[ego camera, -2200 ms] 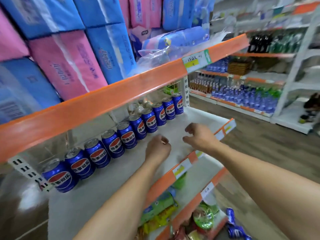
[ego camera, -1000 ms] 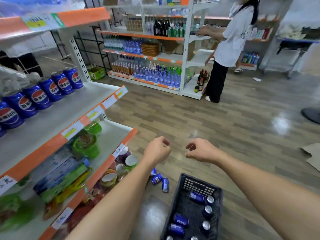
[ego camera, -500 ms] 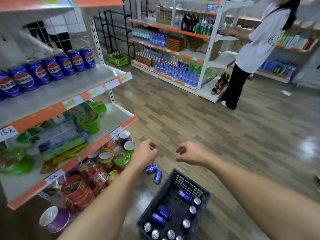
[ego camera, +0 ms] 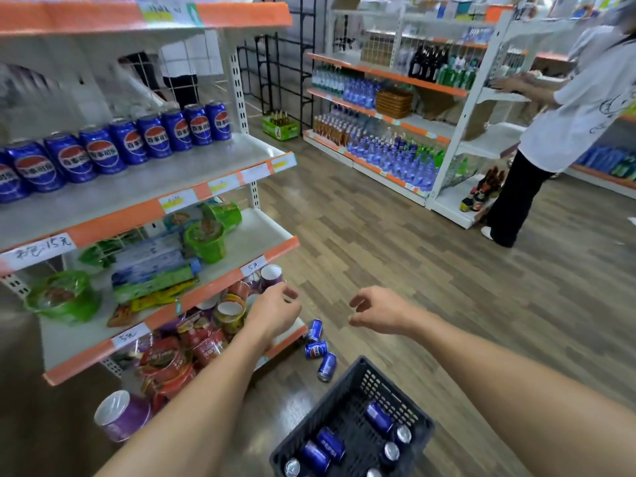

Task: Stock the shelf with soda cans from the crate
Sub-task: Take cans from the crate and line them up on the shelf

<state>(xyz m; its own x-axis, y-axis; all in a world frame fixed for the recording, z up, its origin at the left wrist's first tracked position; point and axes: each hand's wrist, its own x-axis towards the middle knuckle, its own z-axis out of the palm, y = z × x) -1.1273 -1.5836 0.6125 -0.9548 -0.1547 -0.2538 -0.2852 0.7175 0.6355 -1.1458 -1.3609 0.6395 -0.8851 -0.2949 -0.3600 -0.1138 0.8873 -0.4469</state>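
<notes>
A dark plastic crate stands on the floor at the bottom middle, with several blue soda cans lying in it. Three more blue cans lie loose on the floor just left of the crate. A row of blue soda cans stands along the back of the white shelf on the left. My left hand and my right hand hang in the air above the crate, fingers loosely curled, holding nothing.
Below the can shelf, lower shelves hold green bowls, snack packs and noodle cups. Across the wooden floor stands a drinks shelf. A person in a white shirt stands at the right.
My view has swung from the can shelf down to the floor and crate. Both hands have pulled back from the shelf and now hover lower, over the crate, still holding nothing.
</notes>
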